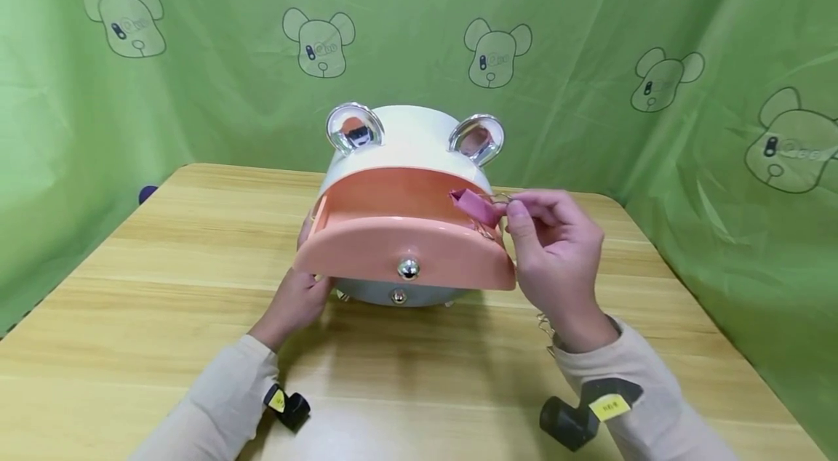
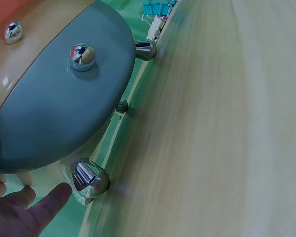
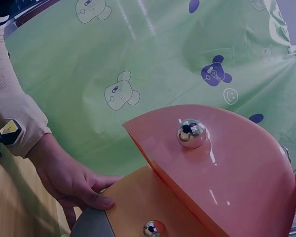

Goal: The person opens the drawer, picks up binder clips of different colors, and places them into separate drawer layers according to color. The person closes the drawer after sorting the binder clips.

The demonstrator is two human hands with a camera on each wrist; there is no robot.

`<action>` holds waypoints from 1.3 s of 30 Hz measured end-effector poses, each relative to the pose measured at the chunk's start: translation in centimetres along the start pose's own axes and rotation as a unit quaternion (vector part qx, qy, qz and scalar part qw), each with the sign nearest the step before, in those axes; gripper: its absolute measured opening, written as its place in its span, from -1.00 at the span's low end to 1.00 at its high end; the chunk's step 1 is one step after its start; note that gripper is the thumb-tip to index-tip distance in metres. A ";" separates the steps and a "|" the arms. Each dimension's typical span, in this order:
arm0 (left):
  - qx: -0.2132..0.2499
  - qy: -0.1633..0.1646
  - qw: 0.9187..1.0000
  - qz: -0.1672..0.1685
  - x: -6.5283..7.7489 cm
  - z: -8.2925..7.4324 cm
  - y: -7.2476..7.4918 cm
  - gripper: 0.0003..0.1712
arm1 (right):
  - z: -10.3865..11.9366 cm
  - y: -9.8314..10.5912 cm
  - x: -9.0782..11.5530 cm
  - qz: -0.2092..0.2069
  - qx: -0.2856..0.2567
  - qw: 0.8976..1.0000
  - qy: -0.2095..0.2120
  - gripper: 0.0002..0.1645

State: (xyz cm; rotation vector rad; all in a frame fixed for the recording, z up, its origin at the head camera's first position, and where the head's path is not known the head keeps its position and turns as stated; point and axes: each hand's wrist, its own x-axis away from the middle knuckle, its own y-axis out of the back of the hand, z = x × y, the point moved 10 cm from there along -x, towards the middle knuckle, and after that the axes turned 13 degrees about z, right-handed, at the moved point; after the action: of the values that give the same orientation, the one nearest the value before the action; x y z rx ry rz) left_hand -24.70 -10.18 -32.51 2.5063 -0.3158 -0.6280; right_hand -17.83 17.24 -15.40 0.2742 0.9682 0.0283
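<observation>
A white rounded mini drawer cabinet [image 1: 419, 134] with two shiny silver ears stands on the table. Its coral top drawer [image 1: 366, 250] is pulled out toward me. Over that drawer's right end, my right hand [image 1: 559, 250] pinches a pink binder clip [image 1: 476, 208] by its gold wire handle, between thumb and fingers. My left hand [image 1: 304, 297] grips the cabinet's lower left side. In the right wrist view its thumb lies on the front by the orange middle drawer [image 3: 133, 197], above the blue-grey bottom drawer [image 2: 64, 103]. Most left fingers are hidden behind the cabinet.
Gold wire clip handles [image 1: 545, 324] show on the table beside my right wrist. A blue binder clip [image 2: 155, 7] and a white one [image 2: 155, 27] lie past the cabinet's foot. Green printed curtains [image 1: 406, 25] surround the wooden table [image 1: 164, 257].
</observation>
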 end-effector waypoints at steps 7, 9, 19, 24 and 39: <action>-0.012 0.029 0.999 -0.002 0.0 0.5 0.0 -0.62 | -0.8 -0.3 0.3 0.018 -0.002 0.999 -0.026 -0.86; -0.009 0.024 1.000 0.000 0.0 0.4 0.0 -0.60 | -0.9 -0.3 0.4 0.022 0.005 0.999 -0.035 -0.87; 0.001 0.001 1.000 0.004 0.2 0.2 -0.3 -0.53 | -1.3 -0.6 1.0 0.032 0.038 0.997 -0.051 -0.89; -0.004 0.000 1.000 -0.001 0.1 0.1 -0.1 -0.55 | -1.3 -0.4 0.9 0.031 0.031 0.998 -0.045 -0.92; 0.016 -0.020 1.000 0.009 -0.2 -0.3 -0.2 -0.32 | -2.2 1.7 1.7 -0.005 -0.025 0.999 -0.026 -0.86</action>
State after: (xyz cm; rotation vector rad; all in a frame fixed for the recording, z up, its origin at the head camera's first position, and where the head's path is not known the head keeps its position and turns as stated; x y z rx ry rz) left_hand -24.75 -9.86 -32.31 2.5202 -0.3661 -0.6725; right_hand -18.54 19.60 -17.55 0.2240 0.9168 0.0367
